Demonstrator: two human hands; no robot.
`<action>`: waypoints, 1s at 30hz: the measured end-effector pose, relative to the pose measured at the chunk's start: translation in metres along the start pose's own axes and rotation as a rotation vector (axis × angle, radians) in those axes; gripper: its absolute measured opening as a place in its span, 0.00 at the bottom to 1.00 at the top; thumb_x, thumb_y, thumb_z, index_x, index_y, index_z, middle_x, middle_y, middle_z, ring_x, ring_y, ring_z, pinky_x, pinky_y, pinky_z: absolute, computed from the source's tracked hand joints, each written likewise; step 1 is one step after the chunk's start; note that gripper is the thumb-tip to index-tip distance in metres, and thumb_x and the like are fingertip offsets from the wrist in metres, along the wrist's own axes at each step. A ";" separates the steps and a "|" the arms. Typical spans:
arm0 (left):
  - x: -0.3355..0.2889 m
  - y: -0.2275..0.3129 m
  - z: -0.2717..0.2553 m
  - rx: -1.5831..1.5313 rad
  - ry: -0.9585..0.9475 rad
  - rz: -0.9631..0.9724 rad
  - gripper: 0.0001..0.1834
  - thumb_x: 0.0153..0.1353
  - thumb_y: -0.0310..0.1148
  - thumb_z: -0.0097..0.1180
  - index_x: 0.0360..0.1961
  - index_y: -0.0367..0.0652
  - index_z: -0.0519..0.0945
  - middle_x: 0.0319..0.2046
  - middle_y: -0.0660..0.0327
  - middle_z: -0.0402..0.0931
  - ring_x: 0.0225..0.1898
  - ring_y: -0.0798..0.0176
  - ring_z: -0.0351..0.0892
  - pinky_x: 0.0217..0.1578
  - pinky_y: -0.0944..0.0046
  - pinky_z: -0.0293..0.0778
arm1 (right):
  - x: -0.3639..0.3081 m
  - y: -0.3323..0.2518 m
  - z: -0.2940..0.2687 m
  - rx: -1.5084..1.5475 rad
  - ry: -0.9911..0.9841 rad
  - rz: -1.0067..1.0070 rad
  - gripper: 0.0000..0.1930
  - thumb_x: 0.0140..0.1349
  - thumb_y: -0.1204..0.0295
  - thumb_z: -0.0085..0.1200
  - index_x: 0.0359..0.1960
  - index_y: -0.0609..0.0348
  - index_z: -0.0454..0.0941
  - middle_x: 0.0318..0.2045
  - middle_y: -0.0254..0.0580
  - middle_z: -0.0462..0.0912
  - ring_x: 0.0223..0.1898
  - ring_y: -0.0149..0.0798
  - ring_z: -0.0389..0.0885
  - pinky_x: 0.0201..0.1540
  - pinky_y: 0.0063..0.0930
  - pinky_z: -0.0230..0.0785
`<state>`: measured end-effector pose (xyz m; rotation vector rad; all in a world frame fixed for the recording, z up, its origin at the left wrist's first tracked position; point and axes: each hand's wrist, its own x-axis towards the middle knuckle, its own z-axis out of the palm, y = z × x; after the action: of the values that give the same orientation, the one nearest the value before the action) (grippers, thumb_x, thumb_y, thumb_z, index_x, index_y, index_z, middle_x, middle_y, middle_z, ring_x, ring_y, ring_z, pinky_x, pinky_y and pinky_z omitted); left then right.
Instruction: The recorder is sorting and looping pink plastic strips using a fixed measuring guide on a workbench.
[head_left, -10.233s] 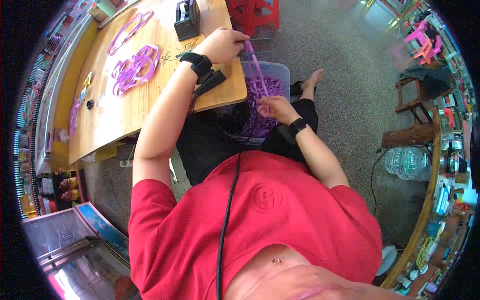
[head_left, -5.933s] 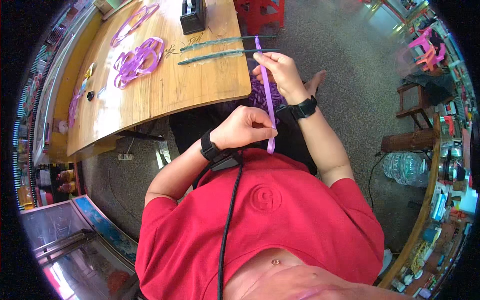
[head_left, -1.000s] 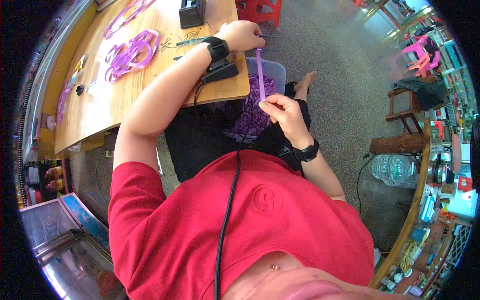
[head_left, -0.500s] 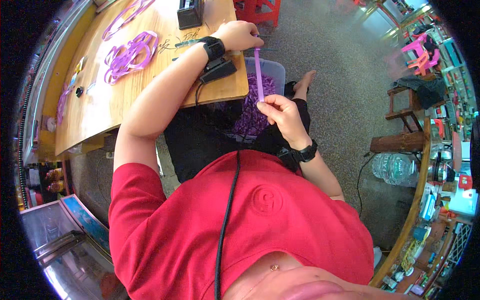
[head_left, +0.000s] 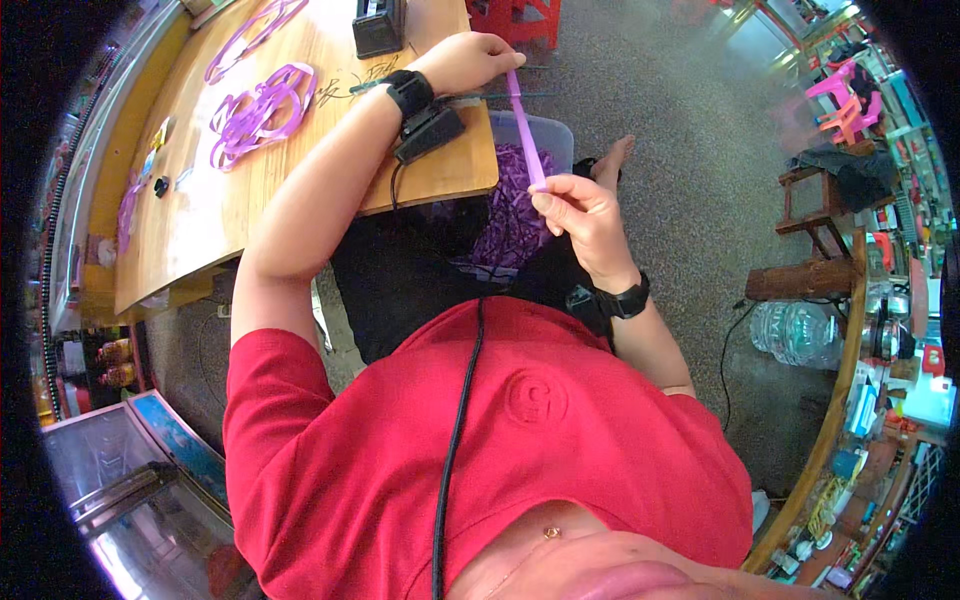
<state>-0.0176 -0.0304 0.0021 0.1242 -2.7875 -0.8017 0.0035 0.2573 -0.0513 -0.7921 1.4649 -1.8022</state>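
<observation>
R hand (head_left: pixel 592 222) shifted rt; wood tbl (head_left: pixel 205 225), speckled flr (head_left: pixel 700 170).

Speckled grey floor (head_left: pixel 690 190), wooden stool (head_left: pixel 806 225), cluttered shelving (head_left: pixel 838 415)

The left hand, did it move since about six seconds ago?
Yes, forward: the left hand was between the red shirt and the wooden table, and now it is up at the table's right edge.
</observation>
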 end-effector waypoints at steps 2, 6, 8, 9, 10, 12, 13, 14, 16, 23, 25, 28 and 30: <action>0.001 -0.004 0.001 -0.005 0.010 0.031 0.24 0.65 0.55 0.52 0.41 0.44 0.85 0.34 0.50 0.83 0.40 0.48 0.83 0.45 0.55 0.75 | 0.002 -0.005 -0.002 -0.009 -0.003 -0.049 0.07 0.63 0.76 0.60 0.41 0.64 0.82 0.28 0.30 0.79 0.24 0.22 0.69 0.28 0.15 0.61; 0.005 -0.012 0.004 -0.028 0.015 0.064 0.22 0.64 0.51 0.54 0.42 0.44 0.85 0.36 0.51 0.84 0.41 0.49 0.83 0.46 0.56 0.76 | 0.005 -0.008 -0.006 -0.076 -0.018 -0.044 0.05 0.62 0.76 0.60 0.37 0.63 0.82 0.26 0.28 0.77 0.24 0.21 0.69 0.28 0.15 0.60; 0.006 -0.018 0.007 -0.055 0.035 0.090 0.20 0.63 0.50 0.55 0.42 0.44 0.85 0.36 0.52 0.84 0.41 0.50 0.83 0.46 0.56 0.76 | 0.004 -0.004 -0.006 -0.114 -0.015 -0.038 0.04 0.62 0.76 0.61 0.37 0.63 0.82 0.26 0.28 0.77 0.24 0.21 0.69 0.28 0.15 0.60; 0.006 -0.020 0.009 -0.037 0.037 0.100 0.19 0.63 0.48 0.55 0.42 0.45 0.85 0.37 0.52 0.84 0.42 0.50 0.83 0.47 0.56 0.76 | 0.004 -0.002 -0.006 -0.152 -0.013 -0.030 0.04 0.62 0.76 0.61 0.36 0.63 0.82 0.25 0.28 0.77 0.24 0.21 0.69 0.28 0.15 0.60; 0.007 -0.022 0.009 -0.019 0.039 0.110 0.18 0.63 0.46 0.55 0.42 0.45 0.85 0.38 0.52 0.84 0.42 0.50 0.83 0.47 0.55 0.76 | 0.004 -0.002 -0.006 -0.151 -0.015 -0.032 0.04 0.62 0.76 0.61 0.36 0.63 0.82 0.25 0.28 0.77 0.24 0.21 0.69 0.28 0.15 0.60; 0.006 -0.019 0.008 -0.015 0.024 0.102 0.17 0.63 0.46 0.55 0.42 0.46 0.85 0.38 0.52 0.84 0.42 0.49 0.83 0.47 0.55 0.76 | 0.002 0.000 -0.006 -0.133 -0.007 0.038 0.04 0.62 0.76 0.61 0.35 0.63 0.81 0.23 0.27 0.76 0.23 0.21 0.69 0.27 0.15 0.59; 0.005 -0.018 0.007 -0.011 0.010 0.091 0.17 0.63 0.45 0.55 0.42 0.46 0.85 0.38 0.53 0.84 0.42 0.49 0.83 0.47 0.55 0.76 | 0.002 -0.002 -0.007 -0.132 -0.007 0.038 0.04 0.62 0.76 0.61 0.35 0.63 0.81 0.23 0.27 0.76 0.23 0.21 0.69 0.27 0.15 0.59; 0.004 -0.011 0.005 -0.011 0.009 0.095 0.17 0.63 0.45 0.55 0.42 0.46 0.85 0.38 0.53 0.84 0.42 0.49 0.83 0.47 0.55 0.76 | 0.004 -0.006 -0.009 -0.087 -0.036 0.034 0.04 0.61 0.77 0.62 0.36 0.63 0.82 0.27 0.29 0.77 0.26 0.22 0.71 0.30 0.15 0.62; 0.001 0.002 0.001 0.037 -0.046 0.025 0.16 0.66 0.41 0.55 0.46 0.41 0.83 0.37 0.55 0.84 0.37 0.61 0.83 0.43 0.63 0.76 | 0.010 -0.016 -0.010 -0.042 -0.064 0.029 0.05 0.60 0.77 0.62 0.37 0.63 0.82 0.31 0.31 0.78 0.30 0.23 0.73 0.34 0.16 0.64; 0.006 -0.015 0.002 -0.075 -0.016 0.003 0.17 0.63 0.45 0.54 0.43 0.46 0.85 0.34 0.53 0.84 0.38 0.56 0.84 0.43 0.59 0.77 | 0.084 -0.075 -0.004 -0.245 -0.108 -0.376 0.16 0.59 0.78 0.61 0.51 0.62 0.81 0.54 0.44 0.79 0.55 0.32 0.75 0.59 0.26 0.65; 0.007 -0.021 -0.001 -0.232 0.128 0.008 0.16 0.65 0.43 0.54 0.44 0.44 0.85 0.33 0.58 0.84 0.34 0.66 0.82 0.37 0.65 0.77 | 0.118 -0.081 -0.004 -0.204 -0.110 -0.393 0.18 0.61 0.78 0.60 0.54 0.65 0.78 0.46 0.41 0.84 0.49 0.31 0.80 0.56 0.24 0.70; 0.005 -0.020 -0.009 -0.688 0.167 -0.162 0.15 0.67 0.39 0.54 0.45 0.41 0.85 0.35 0.64 0.84 0.32 0.73 0.79 0.34 0.70 0.75 | 0.163 -0.077 -0.006 -0.252 -0.040 -0.431 0.20 0.60 0.74 0.63 0.55 0.63 0.79 0.45 0.40 0.84 0.47 0.30 0.80 0.55 0.25 0.71; 0.002 -0.020 -0.017 -0.822 0.165 -0.196 0.14 0.68 0.36 0.53 0.45 0.39 0.84 0.37 0.67 0.83 0.34 0.74 0.78 0.34 0.73 0.73 | 0.187 -0.069 -0.007 -0.263 -0.029 -0.407 0.21 0.59 0.73 0.63 0.55 0.62 0.79 0.44 0.39 0.84 0.46 0.29 0.80 0.53 0.23 0.71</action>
<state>-0.0152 -0.0562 0.0057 0.2935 -2.1063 -1.8048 -0.1208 0.1203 0.0224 -1.3230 1.6302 -1.8933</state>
